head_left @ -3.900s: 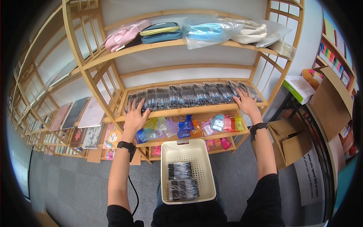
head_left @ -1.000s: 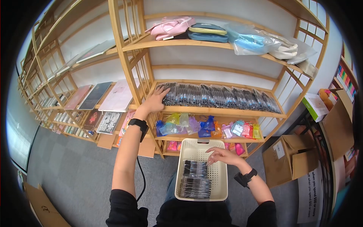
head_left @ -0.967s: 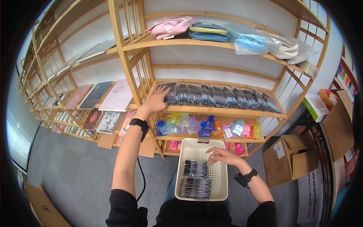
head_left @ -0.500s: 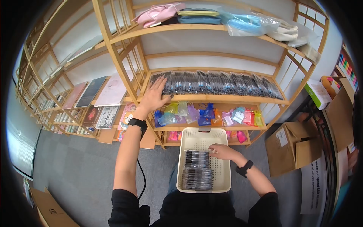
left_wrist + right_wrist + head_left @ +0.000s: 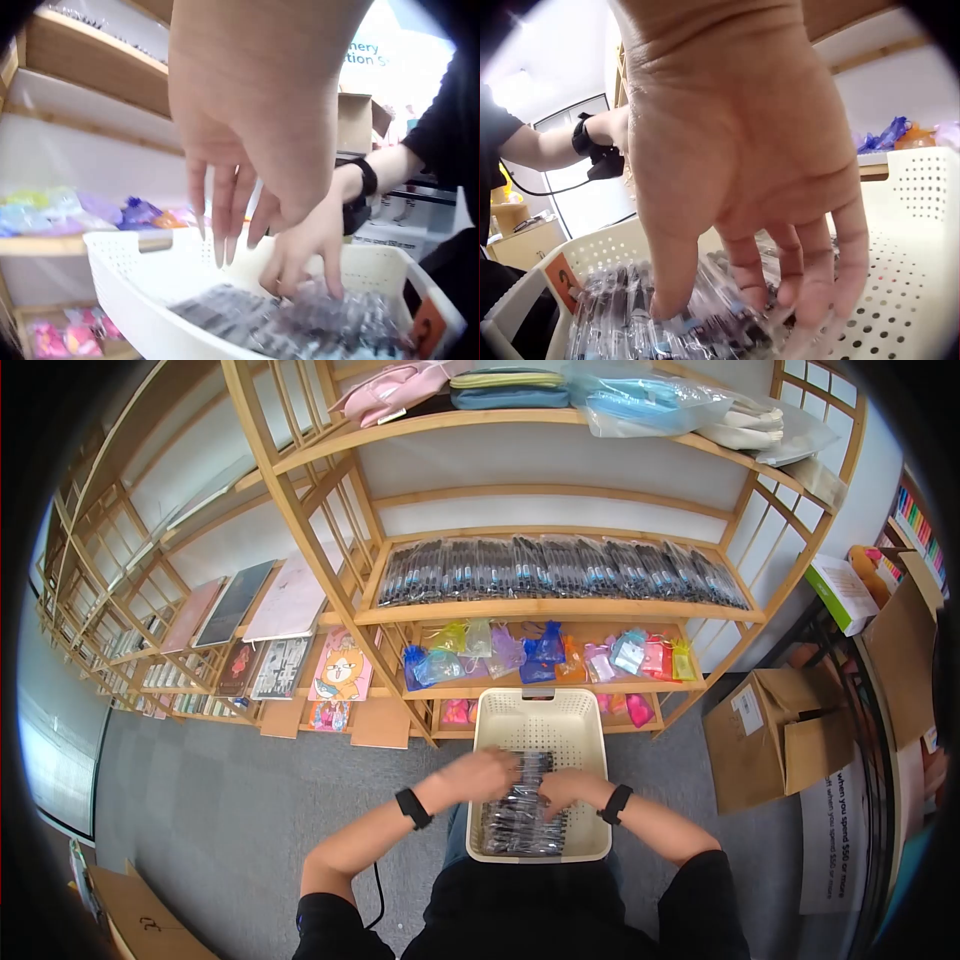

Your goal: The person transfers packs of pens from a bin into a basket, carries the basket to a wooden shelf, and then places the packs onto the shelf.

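A cream perforated basket (image 5: 550,726) rests on the person's lap, with clear packs of black pens (image 5: 518,828) lying in its near part. The left hand (image 5: 482,774) is over the basket's left side; in the left wrist view its fingers (image 5: 223,202) point down, nearly straight, above the packs. From the right, the right hand (image 5: 568,788) reaches in and grips a pack of pens (image 5: 724,307) between thumb and fingers. Its fingertips are partly blurred in the right wrist view. More pen packs (image 5: 560,572) stand in a tight row on the wooden shelf ahead.
Below the pen row, a shelf holds colourful mesh pouches (image 5: 545,650). Pencil cases (image 5: 510,388) lie on the shelf above. Notebooks (image 5: 290,600) are on the left rack. An opened cardboard box (image 5: 770,740) stands at the right, another (image 5: 150,910) at lower left.
The left hand has left the left end of the shelf's pen row and come down to the basket. The right hand has moved in from the basket's right side onto the packs.
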Available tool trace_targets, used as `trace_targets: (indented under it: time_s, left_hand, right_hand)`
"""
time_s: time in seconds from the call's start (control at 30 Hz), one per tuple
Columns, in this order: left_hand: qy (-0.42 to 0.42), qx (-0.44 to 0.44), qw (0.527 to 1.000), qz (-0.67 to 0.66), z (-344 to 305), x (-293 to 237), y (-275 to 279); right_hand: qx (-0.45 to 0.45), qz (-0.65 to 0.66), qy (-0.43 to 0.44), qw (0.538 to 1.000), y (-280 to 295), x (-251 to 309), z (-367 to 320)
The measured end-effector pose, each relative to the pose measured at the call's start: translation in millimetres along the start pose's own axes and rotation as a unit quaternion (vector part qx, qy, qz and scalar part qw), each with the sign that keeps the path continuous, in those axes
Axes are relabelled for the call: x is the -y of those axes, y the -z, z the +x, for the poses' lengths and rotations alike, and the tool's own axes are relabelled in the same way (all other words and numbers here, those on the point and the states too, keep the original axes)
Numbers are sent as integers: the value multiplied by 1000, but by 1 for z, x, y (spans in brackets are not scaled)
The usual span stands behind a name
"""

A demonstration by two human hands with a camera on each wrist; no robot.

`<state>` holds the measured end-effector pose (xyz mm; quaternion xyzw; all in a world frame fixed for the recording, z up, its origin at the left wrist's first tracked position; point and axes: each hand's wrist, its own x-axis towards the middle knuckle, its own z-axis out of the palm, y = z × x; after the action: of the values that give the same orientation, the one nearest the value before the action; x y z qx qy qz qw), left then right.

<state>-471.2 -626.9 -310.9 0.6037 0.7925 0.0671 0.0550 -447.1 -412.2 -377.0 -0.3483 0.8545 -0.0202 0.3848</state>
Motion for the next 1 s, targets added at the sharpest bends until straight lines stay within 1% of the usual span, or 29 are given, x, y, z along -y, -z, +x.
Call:
trace_targets:
  time_s: [0.03,0.07,0.1,0.17,0.2,0.23,0.3,0.33,0.4,0.43,0.47,0.5,0.53,0.57,0.6,0.63,0.67,0.7,0.73,0.77,0.8,0.83,0.9,0.93,0.97,1.0]
  left_hand:
    - [18,19,999,-40,-2,-10,-11]
    - [21,0,998,-55,-7,-12,-35]
    - [22,-4,998,-52,-9,-18,-40]
    - [-6,-7,998,-64,-11,-22,-44]
    - [-2,11,996,-85,-9,-25,-37]
    - [-2,9,997,-83,-8,-26,-32]
    - [11,-1,983,-182,-7,-27,-25]
    - [10,-4,984,-179,-6,-25,-21]
    - [97,29,953,-287,-3,-19,-10]
    - [96,26,954,-284,-2,-15,-3]
    - [110,-17,950,-291,-3,-9,4]
    - [122,-59,945,-297,-3,-4,15]
    - [145,-94,938,-299,-3,-5,42]
    - [182,-124,936,-276,-3,0,55]
    - [200,-231,905,-297,-4,0,73]
    - [200,-338,883,-258,-3,14,78]
    - [190,-421,864,-202,-6,30,86]
    - [220,-458,849,-145,-10,37,105]
    - [250,-493,829,-87,-13,43,125]
    - [247,-499,831,-15,-16,58,140]
    - [244,-502,828,57,-17,70,152]
    - [245,-504,826,59,-16,78,158]
    - [325,-409,835,175,-13,97,160]
    - [346,-359,848,180,-14,110,154]
    - [346,-361,846,183,-13,120,146]
    - [352,-348,850,181,-13,126,139]
  right_hand:
    - [-17,17,17,1000,0,1,-3]
    - [-33,34,33,998,-1,1,-6]
    - [-33,30,32,998,-5,-2,-5]
    - [-35,71,131,988,-13,-10,4]
    - [-41,75,148,985,-10,-7,-3]
    - [-42,72,147,986,-11,-7,-6]
    - [-43,168,153,973,-11,-4,-15]
    - [-33,238,116,964,-9,-1,-22]
    - [-29,207,105,972,-1,3,-28]
    - [-24,179,96,979,4,4,-30]
    - [-25,175,94,980,10,2,-34]
    - [-89,189,115,971,19,-3,-40]
    - [-153,200,136,958,31,-8,-47]
    - [-154,197,135,959,44,-12,-55]
    - [-194,222,118,948,59,-16,-64]
    - [-234,246,101,935,75,-19,-73]
    - [-253,266,99,925,91,-20,-82]
    - [-272,285,96,914,106,-20,-90]
    - [-324,325,137,878,119,-20,-93]
    - [-373,363,178,835,131,-21,-95]
    - [-382,391,197,814,147,-25,-94]
    - [-389,418,216,792,168,-21,-96]
    - [-370,578,181,705,207,1,-108]
    - [-395,606,170,669,222,-1,-96]
    - [-420,633,159,631,237,-1,-83]
    - [-438,626,171,622,253,9,-82]
